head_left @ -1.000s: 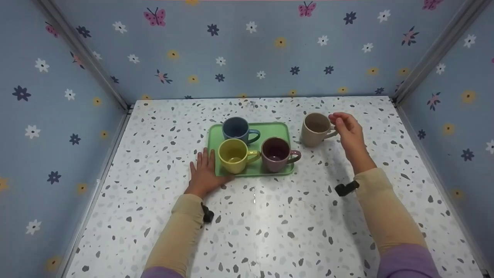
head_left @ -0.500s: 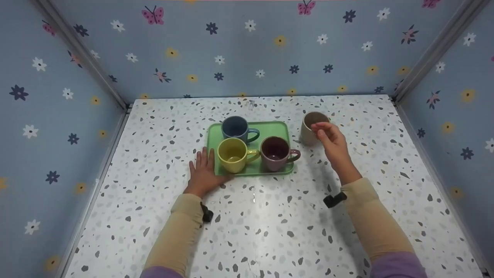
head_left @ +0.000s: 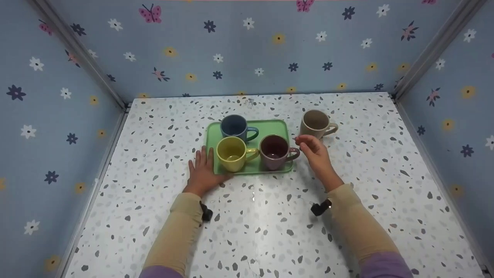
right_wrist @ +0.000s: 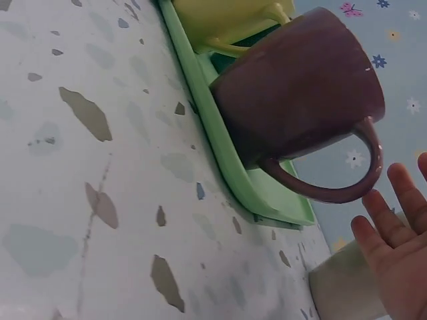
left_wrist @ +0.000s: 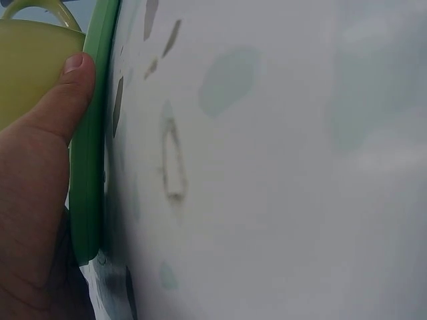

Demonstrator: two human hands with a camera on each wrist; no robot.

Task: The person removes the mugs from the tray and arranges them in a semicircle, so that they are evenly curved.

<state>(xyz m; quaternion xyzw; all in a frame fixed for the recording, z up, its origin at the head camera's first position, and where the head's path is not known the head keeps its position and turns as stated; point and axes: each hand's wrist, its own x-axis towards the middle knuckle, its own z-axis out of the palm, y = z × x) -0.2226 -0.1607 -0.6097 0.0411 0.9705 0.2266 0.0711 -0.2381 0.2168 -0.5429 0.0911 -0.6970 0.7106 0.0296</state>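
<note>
My left hand [head_left: 202, 175] lies at the front left corner of a green tray [head_left: 266, 127], fingers straight and spread along its left side. In the left wrist view its thumb [left_wrist: 70, 90] is against the tray's rim. On the tray stand a blue mug [head_left: 234, 127], a yellow mug [head_left: 231, 154] and a purple mug [head_left: 274, 152], all upright. Beside the purple mug's handle is my right hand [head_left: 318, 160], holding nothing, its fingers loosely bent. The right wrist view has those fingertips [right_wrist: 365, 230] close by the handle [right_wrist: 327, 193].
A beige mug [head_left: 315, 121] stands upright on the speckled white table [head_left: 254, 224], right of the tray and behind my right hand, its handle to the right. Blue flowered walls [head_left: 247, 46] enclose the table at the back and both sides.
My right hand has moved left and nearer to me, from the beige mug's handle to the purple mug's handle. The left hand, the tray and the mugs have stayed in place.
</note>
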